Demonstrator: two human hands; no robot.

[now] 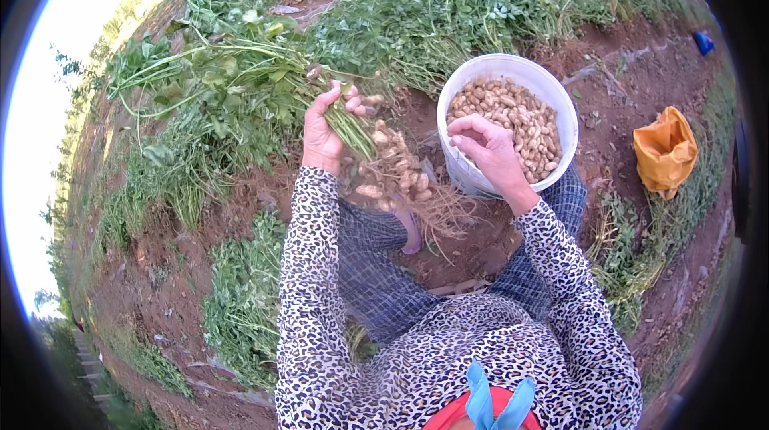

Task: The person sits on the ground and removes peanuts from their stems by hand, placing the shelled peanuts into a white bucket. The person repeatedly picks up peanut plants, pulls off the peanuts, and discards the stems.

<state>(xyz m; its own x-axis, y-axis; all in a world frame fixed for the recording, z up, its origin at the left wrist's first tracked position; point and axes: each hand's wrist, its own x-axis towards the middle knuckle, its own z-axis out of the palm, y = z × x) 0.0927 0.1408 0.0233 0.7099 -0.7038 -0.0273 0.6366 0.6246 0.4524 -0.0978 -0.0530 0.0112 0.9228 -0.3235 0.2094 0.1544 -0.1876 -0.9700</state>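
My left hand (327, 123) is closed around the green stems of a bunch of peanut plants (354, 129). The leaves fan out to the upper left, while roots and a cluster of peanut pods (399, 168) hang to the right of the hand, above my legs. A white plastic bucket (568, 102) stands before me, holding many loose peanuts in their shells (510, 105). Over its near left rim is my right hand (489, 144), thumb and forefinger curled close to each other. Whether anything small lies between those fingertips cannot be told.
An orange bag (665, 153) with its mouth open stands to the right of the bucket. Rows of pulled peanut plants (420, 21) lie across the reddish soil. Strips of plastic film (592, 69) show in the ground, and a small blue object (703, 43) is at the far right.
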